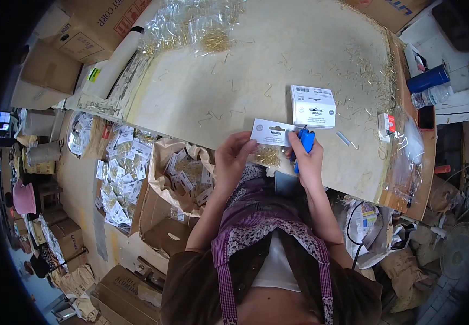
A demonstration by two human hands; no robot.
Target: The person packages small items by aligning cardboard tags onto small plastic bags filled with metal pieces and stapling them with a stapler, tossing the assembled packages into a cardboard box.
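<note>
A white MIGROS header card [271, 131] is held level over the table's near edge, with a small clear bag of gold-coloured wire pieces [267, 156] below it. My left hand [233, 154] pinches the card's left end between thumb and fingers. Closed around a blue hand tool [306, 142], my right hand [308, 160] is at the card's right end; the tool's exact kind is unclear. Just beyond sits a stack of folded MIGROS cards [314, 108].
Loose gold wire hooks [213, 115] lie scattered over the table [186, 97]. Clear bags [191, 27] are heaped at the back. To the left, a paper-lined box [161, 157] and a pile of carded packs [121, 179]. A blue cylinder [428, 79] lies at the right.
</note>
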